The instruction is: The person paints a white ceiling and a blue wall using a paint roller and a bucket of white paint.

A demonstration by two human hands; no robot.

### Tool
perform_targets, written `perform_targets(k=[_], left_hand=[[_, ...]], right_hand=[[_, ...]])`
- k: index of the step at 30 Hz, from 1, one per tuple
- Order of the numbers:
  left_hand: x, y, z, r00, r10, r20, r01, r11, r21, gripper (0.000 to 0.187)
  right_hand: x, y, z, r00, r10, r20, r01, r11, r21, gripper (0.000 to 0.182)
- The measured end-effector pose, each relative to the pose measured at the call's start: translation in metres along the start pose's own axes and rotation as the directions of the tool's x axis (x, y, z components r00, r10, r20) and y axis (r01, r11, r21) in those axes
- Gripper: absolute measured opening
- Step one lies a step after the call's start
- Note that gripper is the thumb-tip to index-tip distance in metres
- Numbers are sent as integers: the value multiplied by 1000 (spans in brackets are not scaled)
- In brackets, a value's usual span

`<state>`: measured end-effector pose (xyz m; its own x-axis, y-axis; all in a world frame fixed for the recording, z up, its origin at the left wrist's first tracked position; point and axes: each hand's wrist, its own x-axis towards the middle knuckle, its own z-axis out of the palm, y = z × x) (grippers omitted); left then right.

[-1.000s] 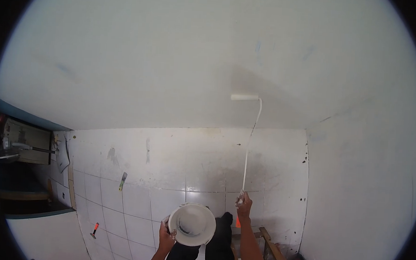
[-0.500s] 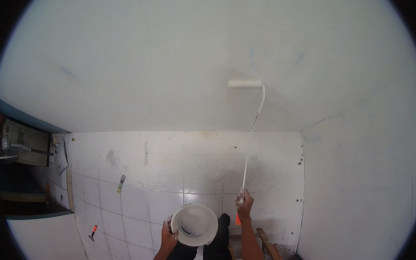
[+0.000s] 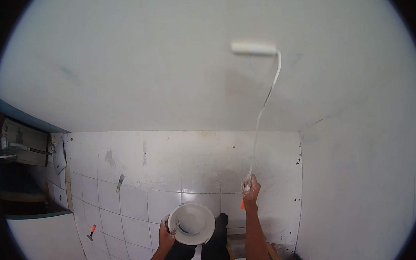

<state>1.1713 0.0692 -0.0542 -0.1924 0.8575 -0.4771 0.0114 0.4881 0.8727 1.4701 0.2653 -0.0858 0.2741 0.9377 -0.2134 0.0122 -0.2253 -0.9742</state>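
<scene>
In my right hand point(image 3: 250, 188), fingers wrapped round its orange handle, is a long-framed paint roller point(image 3: 253, 48). The white sleeve lies against the pale wall point(image 3: 150, 70) and is slightly blurred by motion. My left hand point(image 3: 166, 234) grips the rim of a white bucket point(image 3: 204, 238) at its left side. Inside the bucket is whitish paint with a dark patch near the bottom. The bucket is in front of my dark-trousered legs. Both hands carry white paint smears.
A scraper point(image 3: 120, 184) and an orange-handled tool point(image 3: 91, 232) lie on the white tiled floor point(image 3: 133, 204). A wooden stool point(image 3: 237, 251) stands by my right leg. Another wall point(image 3: 355, 185) rises at right. A doorway with household items is at far left.
My right hand has moved up and slightly right, and the roller has travelled higher on the wall. The bucket and my left hand have barely shifted.
</scene>
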Motion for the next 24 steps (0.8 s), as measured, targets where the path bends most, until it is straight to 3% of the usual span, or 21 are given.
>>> perform_targets(k=[4, 10, 15, 22, 24], left_hand=[[0, 3, 0, 999, -34, -2, 34, 999, -4, 60], [-2, -4, -3, 999, -38, 19, 37, 998, 51, 60], [0, 2, -4, 998, -51, 22, 50, 998, 49, 61], [2, 17, -1, 999, -12, 52, 10, 999, 52, 61], [2, 17, 1, 999, -2, 54, -1, 999, 54, 61]], right_hand=[[-33, 56, -11, 999, 33, 22, -32, 999, -25, 12], [-65, 105, -19, 953, 299, -52, -301, 951, -62, 25], [-67, 113, -32, 976, 209, -64, -216, 969, -120, 29], [-46, 32, -30, 989, 144, -31, -146, 984, -98, 32], [-36, 12, -28, 999, -42, 20, 43, 997, -62, 21]])
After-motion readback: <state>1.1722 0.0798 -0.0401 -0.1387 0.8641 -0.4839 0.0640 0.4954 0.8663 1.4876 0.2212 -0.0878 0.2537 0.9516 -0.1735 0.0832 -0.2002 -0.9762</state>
